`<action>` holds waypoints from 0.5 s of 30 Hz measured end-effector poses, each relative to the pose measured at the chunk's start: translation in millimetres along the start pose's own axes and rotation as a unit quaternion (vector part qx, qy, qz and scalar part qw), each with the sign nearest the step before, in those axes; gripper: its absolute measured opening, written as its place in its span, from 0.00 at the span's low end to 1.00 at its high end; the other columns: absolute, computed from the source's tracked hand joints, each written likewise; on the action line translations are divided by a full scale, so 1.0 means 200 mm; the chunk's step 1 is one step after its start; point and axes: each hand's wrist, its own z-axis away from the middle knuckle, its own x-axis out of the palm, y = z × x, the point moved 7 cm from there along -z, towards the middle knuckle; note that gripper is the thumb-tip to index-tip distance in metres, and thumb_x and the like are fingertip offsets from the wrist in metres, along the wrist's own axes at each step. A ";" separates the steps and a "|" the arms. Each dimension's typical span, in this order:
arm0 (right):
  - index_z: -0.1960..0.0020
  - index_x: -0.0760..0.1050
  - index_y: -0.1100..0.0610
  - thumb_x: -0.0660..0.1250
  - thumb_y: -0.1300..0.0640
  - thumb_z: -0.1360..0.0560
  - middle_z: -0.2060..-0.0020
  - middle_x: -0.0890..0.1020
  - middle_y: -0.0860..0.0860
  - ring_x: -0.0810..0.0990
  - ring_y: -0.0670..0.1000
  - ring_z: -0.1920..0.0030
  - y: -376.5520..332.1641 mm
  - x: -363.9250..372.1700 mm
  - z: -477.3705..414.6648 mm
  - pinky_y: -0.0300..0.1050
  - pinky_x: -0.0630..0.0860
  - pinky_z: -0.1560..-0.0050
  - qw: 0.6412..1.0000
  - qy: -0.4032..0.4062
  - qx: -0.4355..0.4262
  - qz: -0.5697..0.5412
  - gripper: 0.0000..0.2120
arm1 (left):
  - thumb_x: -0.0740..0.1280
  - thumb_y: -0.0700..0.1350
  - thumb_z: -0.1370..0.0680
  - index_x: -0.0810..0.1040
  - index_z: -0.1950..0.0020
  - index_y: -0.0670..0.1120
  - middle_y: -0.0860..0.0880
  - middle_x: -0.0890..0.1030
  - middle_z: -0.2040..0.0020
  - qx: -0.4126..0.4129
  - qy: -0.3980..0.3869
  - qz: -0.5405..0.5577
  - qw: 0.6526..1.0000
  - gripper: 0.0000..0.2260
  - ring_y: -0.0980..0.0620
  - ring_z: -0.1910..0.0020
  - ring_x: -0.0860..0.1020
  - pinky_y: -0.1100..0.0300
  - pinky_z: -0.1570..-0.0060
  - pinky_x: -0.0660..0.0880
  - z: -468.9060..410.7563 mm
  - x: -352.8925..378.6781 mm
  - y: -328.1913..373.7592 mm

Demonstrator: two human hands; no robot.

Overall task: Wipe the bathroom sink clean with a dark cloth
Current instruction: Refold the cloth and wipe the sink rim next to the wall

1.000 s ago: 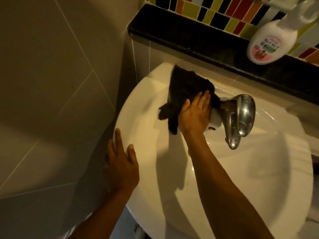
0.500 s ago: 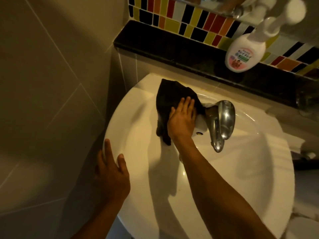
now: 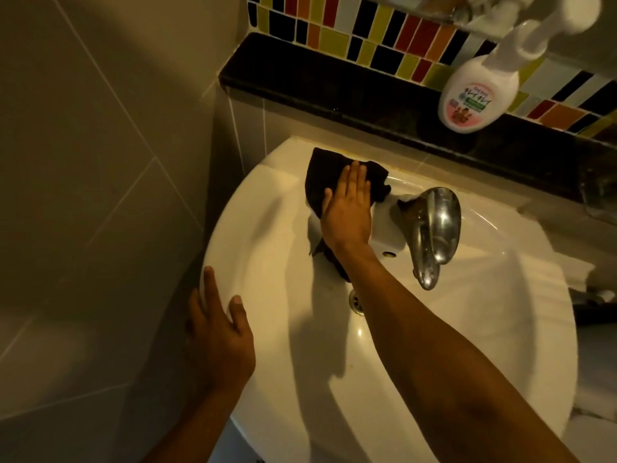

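Note:
A white round sink (image 3: 484,329) fills the middle of the head view. A dark cloth (image 3: 325,172) lies on its back rim, left of the chrome tap (image 3: 430,228). My right hand (image 3: 349,208) presses flat on the cloth, fingers together and pointing toward the wall; a dark corner of the cloth hangs below my wrist into the basin. My left hand (image 3: 217,332) rests on the sink's left rim with fingers spread, holding nothing. The drain (image 3: 356,300) shows beside my right forearm.
A black ledge (image 3: 334,91) runs behind the sink under multicoloured wall tiles (image 3: 367,38). A white pump soap bottle (image 3: 477,91) stands on the ledge at the right. Beige wall tiles (image 3: 100,162) close in the left side.
My right hand and the cloth have slid back and left along the rim, away from the tap's base. My left hand has stayed on the left rim.

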 end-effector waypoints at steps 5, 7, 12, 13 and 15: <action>0.23 0.38 0.61 0.55 0.55 0.19 0.22 0.41 0.58 0.38 0.57 0.23 0.05 -0.05 -0.05 0.51 0.40 0.25 0.995 -0.031 0.090 -0.027 0.34 | 0.57 0.52 0.21 0.60 0.24 0.45 0.33 0.69 0.32 -0.008 -0.012 -0.010 1.000 0.26 0.29 0.41 0.73 0.37 0.46 0.73 0.00 0.01 -0.01; 0.24 0.35 0.64 0.60 0.55 0.21 0.23 0.38 0.59 0.36 0.60 0.23 0.09 -0.09 -0.05 0.52 0.46 0.25 0.974 -0.028 0.202 -0.095 0.40 | 0.59 0.51 0.20 0.60 0.24 0.45 0.33 0.68 0.31 -0.011 -0.015 -0.010 1.000 0.26 0.29 0.39 0.71 0.36 0.44 0.72 0.00 0.00 -0.01; 0.25 0.33 0.66 0.63 0.46 0.23 0.24 0.35 0.61 0.34 0.62 0.24 0.11 -0.15 -0.09 0.52 0.51 0.25 0.928 0.000 0.322 -0.187 0.47 | 0.61 0.48 0.20 0.59 0.24 0.47 0.35 0.67 0.30 -0.019 -0.031 0.003 0.999 0.26 0.29 0.39 0.71 0.37 0.45 0.72 -0.01 0.02 -0.03; 0.25 0.34 0.66 0.63 0.47 0.24 0.24 0.36 0.61 0.35 0.62 0.24 0.11 -0.15 -0.10 0.52 0.52 0.25 0.927 0.009 0.323 -0.189 0.47 | 0.60 0.49 0.20 0.59 0.24 0.47 0.35 0.68 0.31 -0.010 -0.030 0.001 1.000 0.25 0.29 0.40 0.72 0.38 0.46 0.73 -0.01 0.02 -0.03; 0.24 0.36 0.66 0.62 0.50 0.23 0.23 0.38 0.61 0.36 0.61 0.23 0.12 -0.15 -0.11 0.51 0.52 0.25 0.929 0.025 0.317 -0.192 0.44 | 0.57 0.52 0.21 0.60 0.24 0.48 0.35 0.68 0.31 -0.004 -0.027 -0.003 1.000 0.26 0.30 0.41 0.73 0.39 0.49 0.75 0.00 0.02 -0.04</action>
